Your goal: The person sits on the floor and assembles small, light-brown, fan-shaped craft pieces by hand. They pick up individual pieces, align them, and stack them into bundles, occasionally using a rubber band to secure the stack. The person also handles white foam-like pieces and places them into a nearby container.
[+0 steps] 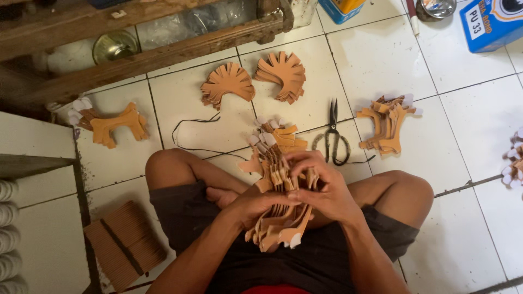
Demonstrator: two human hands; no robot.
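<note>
Holding: stack of tan, Y-shaped leather cut-outs (278, 188), kept over the lap.
Left hand (256, 204): closed beneath the stack.
Right hand (318, 185): fingers pinched on its upper pieces.
Nearby: black scissors (333, 136), laid on white tiled floor (468, 136).

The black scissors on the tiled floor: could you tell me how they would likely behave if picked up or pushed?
The scissors look like metal, so probably stiff and fairly heavy for their size. Lying flat on smooth tile, they would likely slide, not roll or tip. The looped handles should give a secure grip.

Blue box with white label panel (490, 23) at top right corner of floor. Second blue container, yellow inside (341, 9), at top edge, left of it.
</note>
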